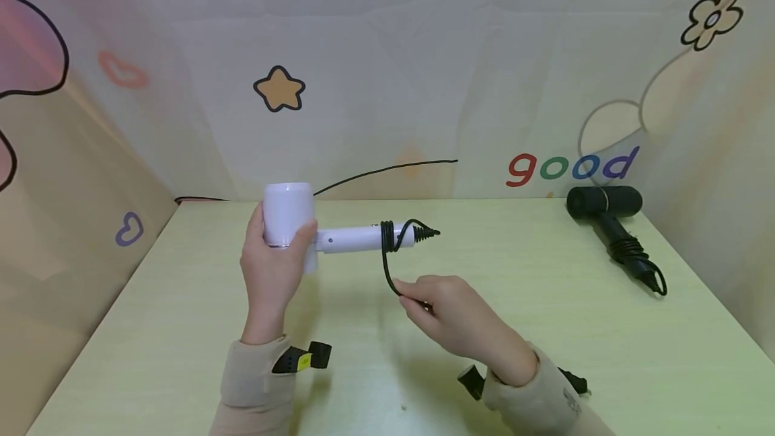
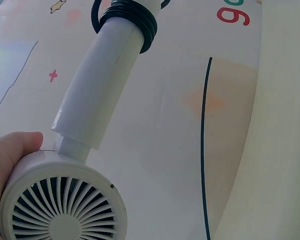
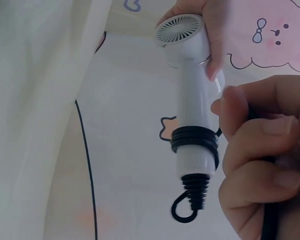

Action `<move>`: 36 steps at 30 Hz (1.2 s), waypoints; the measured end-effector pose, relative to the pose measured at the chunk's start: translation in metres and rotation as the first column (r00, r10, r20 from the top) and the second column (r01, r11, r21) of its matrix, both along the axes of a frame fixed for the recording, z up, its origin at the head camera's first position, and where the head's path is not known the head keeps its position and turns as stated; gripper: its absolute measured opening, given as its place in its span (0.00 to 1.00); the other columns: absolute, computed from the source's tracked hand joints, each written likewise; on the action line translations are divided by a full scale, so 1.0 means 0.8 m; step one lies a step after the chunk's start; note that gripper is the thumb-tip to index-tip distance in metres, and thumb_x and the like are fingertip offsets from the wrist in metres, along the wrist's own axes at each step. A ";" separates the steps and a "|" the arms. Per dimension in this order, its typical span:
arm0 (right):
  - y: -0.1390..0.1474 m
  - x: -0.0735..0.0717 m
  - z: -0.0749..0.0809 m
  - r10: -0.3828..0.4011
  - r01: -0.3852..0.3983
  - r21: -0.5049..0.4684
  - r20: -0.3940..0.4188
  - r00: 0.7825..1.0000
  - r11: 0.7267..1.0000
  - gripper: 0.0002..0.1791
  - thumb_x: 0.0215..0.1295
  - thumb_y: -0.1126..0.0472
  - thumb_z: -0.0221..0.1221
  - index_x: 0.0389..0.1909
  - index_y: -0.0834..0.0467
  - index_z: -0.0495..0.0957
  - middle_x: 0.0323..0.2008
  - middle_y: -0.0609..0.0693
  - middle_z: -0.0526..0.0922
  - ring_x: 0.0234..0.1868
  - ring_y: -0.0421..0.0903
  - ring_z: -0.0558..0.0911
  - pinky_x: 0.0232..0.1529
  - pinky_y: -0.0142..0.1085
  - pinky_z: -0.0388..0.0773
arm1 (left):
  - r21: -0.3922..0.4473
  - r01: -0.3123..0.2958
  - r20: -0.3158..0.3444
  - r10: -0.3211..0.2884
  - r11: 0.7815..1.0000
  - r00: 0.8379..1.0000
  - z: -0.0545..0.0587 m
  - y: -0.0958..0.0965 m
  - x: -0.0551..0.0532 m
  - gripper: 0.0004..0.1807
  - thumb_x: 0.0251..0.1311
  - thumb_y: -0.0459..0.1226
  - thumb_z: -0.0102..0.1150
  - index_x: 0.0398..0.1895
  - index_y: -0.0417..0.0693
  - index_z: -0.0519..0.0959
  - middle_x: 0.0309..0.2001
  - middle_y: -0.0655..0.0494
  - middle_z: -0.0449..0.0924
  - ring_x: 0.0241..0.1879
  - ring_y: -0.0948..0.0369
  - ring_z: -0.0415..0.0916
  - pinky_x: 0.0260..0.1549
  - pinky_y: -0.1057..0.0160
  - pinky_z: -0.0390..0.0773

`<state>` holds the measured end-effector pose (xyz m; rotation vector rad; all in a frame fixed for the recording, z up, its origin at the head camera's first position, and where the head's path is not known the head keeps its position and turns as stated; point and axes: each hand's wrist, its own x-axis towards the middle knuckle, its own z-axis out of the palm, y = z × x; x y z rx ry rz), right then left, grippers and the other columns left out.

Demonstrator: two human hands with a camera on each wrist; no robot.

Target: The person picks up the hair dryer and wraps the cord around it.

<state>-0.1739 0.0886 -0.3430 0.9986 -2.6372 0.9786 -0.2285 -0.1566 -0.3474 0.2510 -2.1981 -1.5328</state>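
A white hair dryer (image 1: pixel 351 239) is held above the table, its handle pointing right. My left hand (image 1: pixel 275 268) grips the round head of the dryer, thumb on the near side; the slatted vent (image 2: pixel 65 215) shows in the left wrist view. Several turns of black cord (image 1: pixel 387 237) circle the handle close to its end, where a ribbed cord sleeve (image 3: pixel 195 190) sticks out. My right hand (image 1: pixel 451 315) pinches the loose stretch of that cord below the handle, its fingers curled round it in the right wrist view.
On the right side of the pale table (image 1: pixel 363 382) lies a black hair dryer (image 1: pixel 605 202), cord wound round its handle. A printed cloth backdrop (image 1: pixel 387 86) with a star, a flower and the word "good" rises behind and at both sides.
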 end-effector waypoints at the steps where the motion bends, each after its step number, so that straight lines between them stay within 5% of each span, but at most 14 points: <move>1: 0.000 -0.002 -0.001 -0.005 0.005 0.006 0.038 0.999 1.000 0.15 0.63 0.67 0.56 0.51 0.61 0.80 0.13 0.40 0.65 0.16 0.30 0.53 0.19 0.23 0.56 | 0.009 0.002 0.001 -0.002 1.000 1.000 0.000 -0.001 0.000 0.40 0.53 0.51 0.65 0.69 0.56 0.60 0.58 0.48 0.71 0.50 0.48 0.73 0.40 0.42 0.79; 11: 0.004 -0.022 -0.014 -0.047 0.068 -0.066 0.280 0.959 0.995 0.14 0.65 0.62 0.57 0.50 0.58 0.81 0.24 0.45 0.82 0.12 0.32 0.58 0.15 0.26 0.60 | 0.115 0.021 0.067 -0.029 0.993 0.997 0.009 -0.003 0.002 0.41 0.52 0.52 0.65 0.69 0.57 0.60 0.58 0.48 0.70 0.52 0.49 0.73 0.42 0.42 0.79; 23: 0.007 -0.039 -0.026 -0.090 0.153 -0.152 0.357 0.930 0.976 0.13 0.65 0.59 0.58 0.44 0.61 0.83 0.29 0.52 0.86 0.14 0.41 0.73 0.15 0.31 0.70 | 0.184 0.063 0.164 -0.093 0.981 0.982 0.020 0.001 0.009 0.41 0.53 0.52 0.65 0.70 0.57 0.59 0.53 0.46 0.71 0.48 0.50 0.74 0.39 0.49 0.81; 36: 0.019 -0.050 -0.027 -0.196 0.277 -0.155 0.402 0.894 0.948 0.10 0.65 0.53 0.58 0.32 0.54 0.83 0.18 0.47 0.79 0.15 0.43 0.73 0.15 0.33 0.70 | 0.204 0.124 0.172 -0.161 0.971 0.972 0.024 0.003 0.012 0.40 0.54 0.51 0.65 0.69 0.55 0.61 0.53 0.44 0.71 0.47 0.50 0.75 0.36 0.54 0.81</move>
